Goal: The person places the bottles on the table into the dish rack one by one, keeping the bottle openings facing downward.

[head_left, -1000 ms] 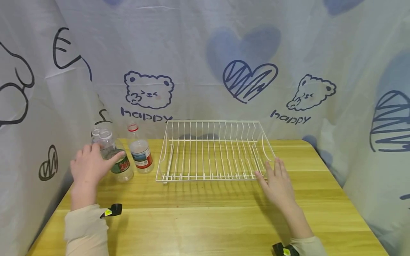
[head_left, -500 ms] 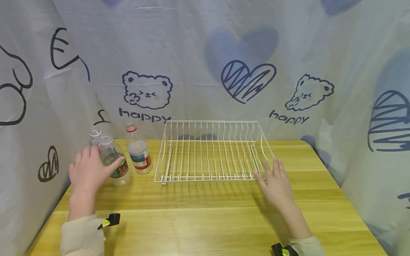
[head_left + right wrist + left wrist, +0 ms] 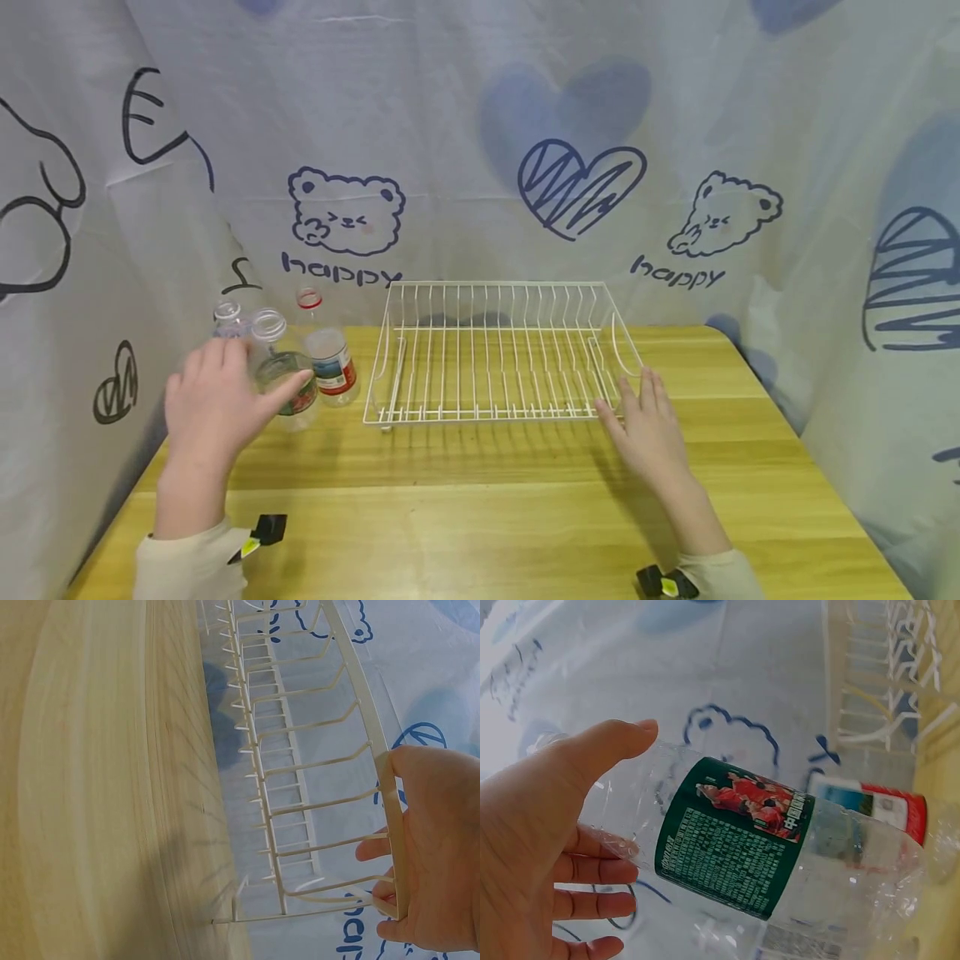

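Note:
My left hand (image 3: pixel 217 400) holds a clear plastic bottle (image 3: pixel 735 840) with a dark green label, thumb on one side and fingers on the other. The bottle has no cap, and its lower part stays in sight past the hand. At the front right corner of a white wire dish rack (image 3: pixel 487 420), my right hand (image 3: pixel 648 437) grips the frame. In the right wrist view the thumb touches the rim (image 3: pixel 384 784) and the fingertips show behind it.
Right behind the held bottle stands another clear bottle (image 3: pixel 332 367) with a red neck ring and a blue-and-red label. A third clear bottle (image 3: pixel 227 313) is partly hidden behind the left hand. All are on a wooden table (image 3: pixel 450 517) before a patterned cloth (image 3: pixel 465 125).
The green-labelled bottle has shifted right with my left hand, apart from the bottle at the far left and closer to the red-ringed one. My right hand and the rack stay put.

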### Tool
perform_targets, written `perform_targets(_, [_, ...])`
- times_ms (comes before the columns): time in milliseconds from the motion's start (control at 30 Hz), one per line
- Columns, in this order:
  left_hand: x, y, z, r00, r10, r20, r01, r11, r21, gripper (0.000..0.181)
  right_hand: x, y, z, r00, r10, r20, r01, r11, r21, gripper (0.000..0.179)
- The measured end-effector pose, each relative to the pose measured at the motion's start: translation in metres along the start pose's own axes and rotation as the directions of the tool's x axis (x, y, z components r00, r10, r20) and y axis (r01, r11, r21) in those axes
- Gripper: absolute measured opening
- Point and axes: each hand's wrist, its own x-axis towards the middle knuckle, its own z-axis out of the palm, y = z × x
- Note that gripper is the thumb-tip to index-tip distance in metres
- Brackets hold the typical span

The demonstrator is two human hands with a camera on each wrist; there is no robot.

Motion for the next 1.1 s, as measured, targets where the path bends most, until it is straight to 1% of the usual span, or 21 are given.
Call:
perform_targets(100, [-0.002,0.011,-0.007,0.999,0.042,-0.033,-0.042,0.999,0.005,0.082,-0.001,-0.001,-0.001,1.000,-0.001,-0.003,0.001,1.000,-0.002,0.079])
perform_targets(200, [-0.003,0.021,-0.011,0.991,0.099,-0.091,-0.098,0.995,0.020,0.080,-0.001,-0.002,-0.002,1.000,0.002,-0.004,-0.002,1.000,-0.001,0.078])
perform_targets(333, [-0.002,0.035,-0.015,0.970,0.179,-0.167,-0.173,0.984,0.046,0.077,-0.001,-0.002,-0.002,1.000,0.005,-0.002,-0.005,1.000,-0.004,0.077])
perform_targets(400, [-0.002,0.043,-0.017,0.960,0.208,-0.185,-0.203,0.978,0.047,0.077,-0.001,-0.002,-0.002,1.000,0.006,0.001,-0.006,1.000,-0.007,0.077])
perform_targets(500, [0.000,0.053,-0.018,0.937,0.264,-0.230,-0.259,0.964,0.053,0.079,0.000,-0.002,-0.003,1.000,0.004,0.000,-0.004,1.000,-0.010,0.077])
perform_targets(533, [0.001,0.056,-0.018,0.926,0.284,-0.249,-0.279,0.959,0.054,0.082,0.000,-0.002,-0.003,1.000,0.003,-0.001,-0.003,1.000,-0.011,0.077])
perform_targets(600, [0.003,0.063,-0.017,0.899,0.329,-0.289,-0.324,0.944,0.066,0.088,0.000,-0.003,-0.003,1.000,0.000,-0.005,-0.001,1.000,-0.010,0.077])
perform_targets(667, [0.006,0.070,-0.015,0.874,0.368,-0.316,-0.363,0.929,0.078,0.091,0.001,-0.003,-0.003,1.000,-0.002,-0.008,0.002,1.000,-0.009,0.077])
perform_targets(733, [0.008,0.077,-0.013,0.851,0.403,-0.336,-0.397,0.914,0.091,0.089,0.001,-0.003,-0.003,1.000,-0.002,-0.009,0.001,1.000,-0.009,0.077])
perform_targets(800, [0.011,0.084,-0.011,0.826,0.440,-0.352,-0.434,0.895,0.101,0.081,0.001,-0.004,-0.003,1.000,0.002,-0.005,-0.003,1.000,-0.007,0.077])
perform_targets(867, [0.013,0.091,-0.008,0.797,0.478,-0.370,-0.472,0.874,0.115,0.077,0.001,-0.004,-0.003,1.000,0.005,-0.002,-0.005,1.000,-0.008,0.077])
perform_targets(967, [0.016,0.100,-0.001,0.745,0.538,-0.393,-0.530,0.836,0.140,0.076,0.002,-0.004,-0.004,1.000,0.011,0.005,-0.011,1.000,-0.007,0.077])
perform_targets(1000, [0.017,0.103,0.001,0.730,0.556,-0.397,-0.547,0.824,0.149,0.076,0.002,-0.004,-0.004,1.000,0.011,0.007,-0.011,1.000,-0.008,0.077])
perform_targets(1100, [0.019,0.111,0.009,0.692,0.604,-0.395,-0.590,0.789,0.172,0.076,0.003,-0.004,-0.003,1.000,0.014,0.009,-0.014,1.000,-0.011,0.077])
